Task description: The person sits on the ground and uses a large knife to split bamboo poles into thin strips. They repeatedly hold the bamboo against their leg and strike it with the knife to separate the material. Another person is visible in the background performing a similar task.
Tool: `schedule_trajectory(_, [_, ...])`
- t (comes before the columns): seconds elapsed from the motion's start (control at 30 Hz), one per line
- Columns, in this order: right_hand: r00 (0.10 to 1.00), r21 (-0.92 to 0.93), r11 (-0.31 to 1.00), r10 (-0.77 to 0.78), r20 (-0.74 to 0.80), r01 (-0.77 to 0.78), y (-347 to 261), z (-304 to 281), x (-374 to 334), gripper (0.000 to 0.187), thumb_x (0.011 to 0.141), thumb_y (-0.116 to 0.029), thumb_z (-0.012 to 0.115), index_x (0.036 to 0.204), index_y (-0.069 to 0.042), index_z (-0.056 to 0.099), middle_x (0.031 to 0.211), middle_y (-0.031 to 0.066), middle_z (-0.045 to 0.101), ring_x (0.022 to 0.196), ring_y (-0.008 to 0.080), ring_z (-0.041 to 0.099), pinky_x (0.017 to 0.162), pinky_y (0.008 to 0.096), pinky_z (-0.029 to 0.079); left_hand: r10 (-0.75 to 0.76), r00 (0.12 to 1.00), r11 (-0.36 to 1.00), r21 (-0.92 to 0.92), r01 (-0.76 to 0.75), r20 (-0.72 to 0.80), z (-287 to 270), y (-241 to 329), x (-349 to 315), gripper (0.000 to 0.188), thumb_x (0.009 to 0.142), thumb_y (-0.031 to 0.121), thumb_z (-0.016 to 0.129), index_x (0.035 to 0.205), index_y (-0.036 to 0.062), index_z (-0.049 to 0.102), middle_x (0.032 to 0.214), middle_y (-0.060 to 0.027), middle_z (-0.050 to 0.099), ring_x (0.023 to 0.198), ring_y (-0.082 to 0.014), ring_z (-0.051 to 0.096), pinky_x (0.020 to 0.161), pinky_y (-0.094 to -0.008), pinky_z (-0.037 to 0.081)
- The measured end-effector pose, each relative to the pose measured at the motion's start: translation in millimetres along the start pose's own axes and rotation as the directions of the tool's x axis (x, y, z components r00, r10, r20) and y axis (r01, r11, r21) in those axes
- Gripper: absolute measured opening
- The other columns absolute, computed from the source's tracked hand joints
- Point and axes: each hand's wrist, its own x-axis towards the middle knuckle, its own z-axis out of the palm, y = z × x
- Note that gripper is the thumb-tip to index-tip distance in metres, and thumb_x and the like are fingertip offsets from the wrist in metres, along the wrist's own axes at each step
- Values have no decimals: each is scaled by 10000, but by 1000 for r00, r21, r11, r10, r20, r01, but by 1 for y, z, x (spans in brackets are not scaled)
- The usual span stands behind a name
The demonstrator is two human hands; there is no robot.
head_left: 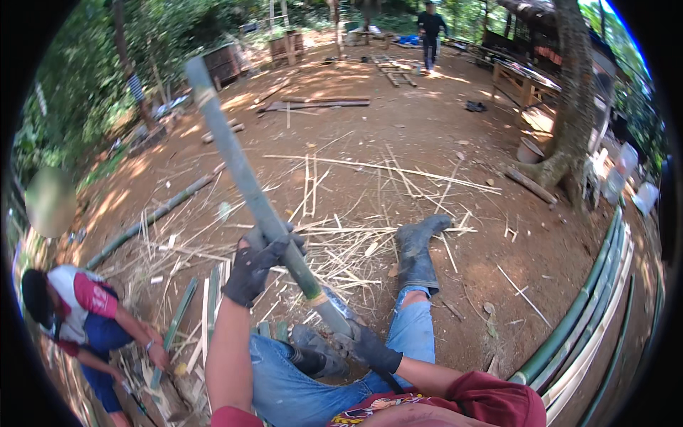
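Note:
A thick green-grey bamboo pole [245, 174] slants across in front of me, its far end high at the upper left. My left hand [252, 269], in a dark work glove, is closed around it below the middle. At its lower end, over my lap, my right hand [366, 347], also gloved, is closed. A narrow grey-blue strip [337, 302], looking like a blade, shows beside that end; whether the right hand holds it too is unclear. My legs in blue jeans [420, 324] are spread, with a rubber boot [418, 256] stretched forward.
Bamboo strips and shavings [341, 256] litter the ground ahead. A co-worker [85, 313] bends at the left, one hand near a split bamboo piece [174, 331]. Long bamboo poles [569, 313] lie at the right, near a tree trunk [573, 92]. Another person [430, 32] is far off.

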Motion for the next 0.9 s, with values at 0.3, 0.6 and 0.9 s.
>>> schedule_trajectory(0.3, [956,-330,909,289,53,-257,-40,0,17,394,911,-382,693,942,10,673,617,79,614,532,139,554,511,355,435,57,998,998,8,-57,-34,-13,6,-18,445,892,254,732,1187,-28,554,1008,-153,711,934,-239,701,835,-379,588])
schedule_trajectory(0.6, [906,-512,755,-270,325,409,-11,28,-2,573,902,-353,639,1369,-43,522,1110,243,614,1098,366,579,945,457,458,168,941,958,-174,-226,-292,5,-7,-8,409,1015,302,539,1325,46,463,672,53,427,491,-29,387,424,-197,333])
schedule_trajectory(0.9, [862,-217,970,204,463,-113,-124,-5,52,430,936,-371,673,1133,9,643,913,94,703,814,110,631,701,299,523,169,986,935,-319,-157,10,13,9,-16,640,989,505,508,1397,21,413,622,-5,495,463,-115,495,421,-257,425])
